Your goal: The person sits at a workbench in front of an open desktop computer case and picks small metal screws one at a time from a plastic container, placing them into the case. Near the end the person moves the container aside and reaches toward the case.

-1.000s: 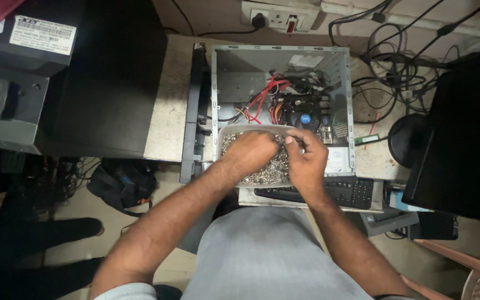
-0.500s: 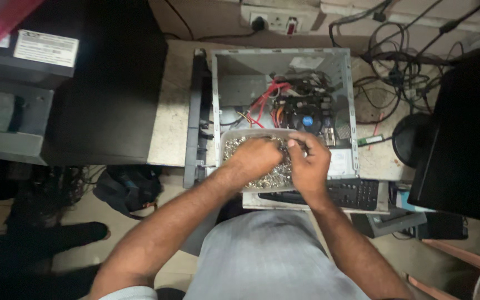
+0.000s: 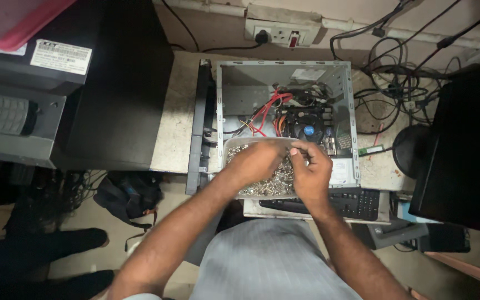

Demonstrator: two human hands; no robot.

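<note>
The open computer case (image 3: 287, 119) lies on its side on the pale desk (image 3: 176, 111), and everything else sits around it. To the left of the case stands a big black tower (image 3: 112, 83); to the right of it a black monitor (image 3: 468, 139) rises, with a tangle of cables (image 3: 401, 83) behind the case's far right corner. A black keyboard (image 3: 351, 203) lies along the case's near edge.

Resting over the near part of the case is a clear plastic tub (image 3: 234, 149) filled with small silvery screws (image 3: 270, 186). Both hands are in it. The left hand (image 3: 256, 164) lies across the tub's middle, fingers curled down into the screws; whether it grips any cannot be told. The right hand (image 3: 312, 172) sits at the tub's right end, just beside the left, its thumb and forefinger pinched together at the tips, but what they pinch is too small to tell.
</note>
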